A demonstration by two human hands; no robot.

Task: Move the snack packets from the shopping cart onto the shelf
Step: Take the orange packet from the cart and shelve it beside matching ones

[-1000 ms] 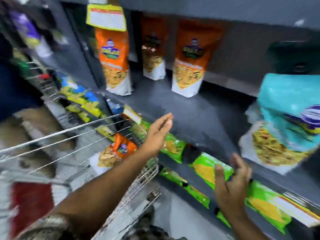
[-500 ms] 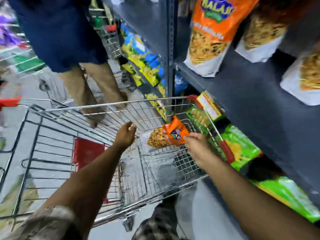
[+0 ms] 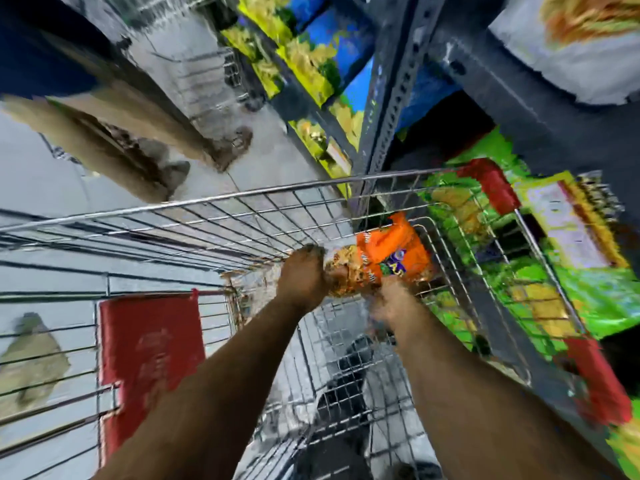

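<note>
An orange snack packet [image 3: 391, 254] lies inside the wire shopping cart [image 3: 242, 216], near its far right corner. My left hand [image 3: 304, 275] grips the packet's left end. At the packet's near right edge my right hand [image 3: 388, 303] closes on it, blurred by motion. The dark grey shelf [image 3: 512, 109] rises to the right of the cart, with a white-bottomed packet [image 3: 568, 46] standing on it at the top right.
A red flap [image 3: 149, 355] hangs in the cart's near left part. Another person's legs [image 3: 114, 133] stand beyond the cart. Green packets [image 3: 588, 292] fill the lower shelf at right; blue and yellow packets [image 3: 311, 64] line the shelves farther along.
My view swung from the shelf down to the cart. Both hands dropped into the cart and closed on the orange packet.
</note>
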